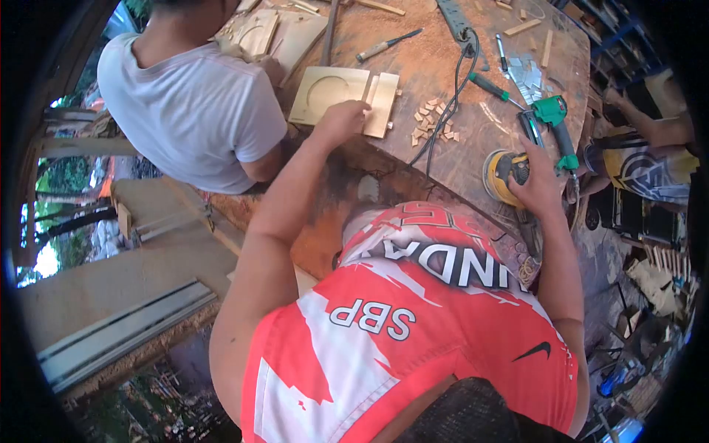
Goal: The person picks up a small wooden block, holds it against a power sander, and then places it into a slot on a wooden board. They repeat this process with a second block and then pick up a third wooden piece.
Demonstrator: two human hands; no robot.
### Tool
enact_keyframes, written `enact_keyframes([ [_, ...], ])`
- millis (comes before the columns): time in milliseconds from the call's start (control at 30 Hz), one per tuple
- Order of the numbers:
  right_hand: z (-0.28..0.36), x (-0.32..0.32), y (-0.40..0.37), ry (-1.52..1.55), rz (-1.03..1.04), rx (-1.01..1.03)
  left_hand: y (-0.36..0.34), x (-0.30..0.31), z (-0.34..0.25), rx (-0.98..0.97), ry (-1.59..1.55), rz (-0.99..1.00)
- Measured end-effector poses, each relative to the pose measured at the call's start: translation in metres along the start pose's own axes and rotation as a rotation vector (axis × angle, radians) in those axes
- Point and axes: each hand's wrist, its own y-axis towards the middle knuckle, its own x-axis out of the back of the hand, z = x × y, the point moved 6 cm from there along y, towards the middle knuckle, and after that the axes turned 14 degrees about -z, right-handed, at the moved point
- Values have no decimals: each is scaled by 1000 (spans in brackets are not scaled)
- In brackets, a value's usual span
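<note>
My left hand (342,122) rests on the near edge of a light wooden board (305,100) with a round recess. Its fingers curl by the gap between this board and a narrower wooden piece (382,100) with small pegs on its side. At the table's right edge, my right hand (538,179) wraps around the top of a yellow and black orbital sander (496,177). The hand partly hides the sander. Just beyond it lies a green and black power tool (550,111), close to my fingertips.
Small wood chips (432,122) lie mid-table beside a black cord (452,96) from a power strip (456,22). A chisel (388,46), a green-handled tool (489,86) and metal pieces (525,77) lie farther back amid sawdust. One person (196,111) works at left; another (642,162) stands at right.
</note>
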Motion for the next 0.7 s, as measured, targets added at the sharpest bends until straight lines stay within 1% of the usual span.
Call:
enact_keyframes([
  [33, -2, -2, 1, 13, 15, 9, 3, 2, -4, 19, 8, 3],
  [100, -3, -8, 5, -14, 46, 79, 6, -9, -3, 69, 144, 247],
  [133, 0, -8, 9, -3, 57, 89, 6, -15, 4, -26, 207, 233],
  [200, 2, -12, 12, -26, 217, -4, 13, -14, -3, -22, 255, 272],
  [233, -1, -16, 11, -17, 230, 3, 13, -15, -4, -33, 297, 308],
  [267, 0, -17, 12, -13, 181, 56, 14, -18, -2, -99, 261, 304],
  [300, 2, -18, 13, -12, 131, 109, 16, -21, 6, -86, 258, 306],
  [367, 3, -22, 15, -14, 155, 96, 24, -26, 3, -119, 270, 412],
  [400, 4, -24, 16, -17, 166, 76, 29, -30, 2, -81, 324, 490],
  [433, 7, -26, 16, -27, 180, 95, 33, -31, 2, -136, 278, 492],
  [533, 16, -33, 17, -100, 193, 117, 38, -36, 7, -99, 200, 492],
  [600, 17, -36, 22, -128, 186, 139, 38, -41, 11, -85, 176, 643],
  [633, 15, -39, 25, -147, 193, 155, 40, -39, 21, -79, 158, 626],
  [700, 19, -44, 27, -119, 184, 218, 46, -33, 32, -297, 36, 482],
])
